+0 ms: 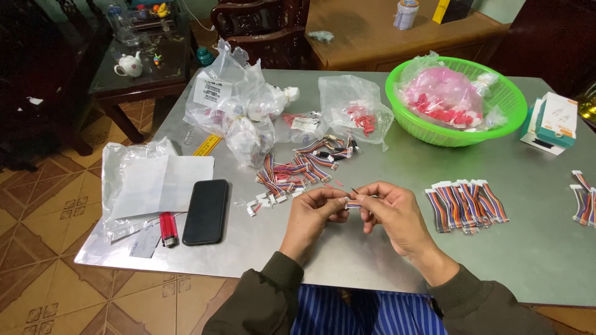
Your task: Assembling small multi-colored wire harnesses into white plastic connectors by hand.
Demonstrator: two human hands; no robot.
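Both hands pinch one small multicoloured wire connector [354,203] near the table's front edge, left hand [313,214] gripping the white plug, right hand [391,208] seemingly poking it with a thin pin, so steadiness matters.

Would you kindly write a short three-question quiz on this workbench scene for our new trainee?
1. True or false: the green basket holds red connector housings in a plastic bag.
2. What lies right beside the black phone, on its left? A) red lighter B) scissors C) teapot
3. What do the left hand and right hand hold between them?

Key: 1 true. 2 A, the red lighter. 3 A short multicoloured ribbon cable, like the finished row to the right.
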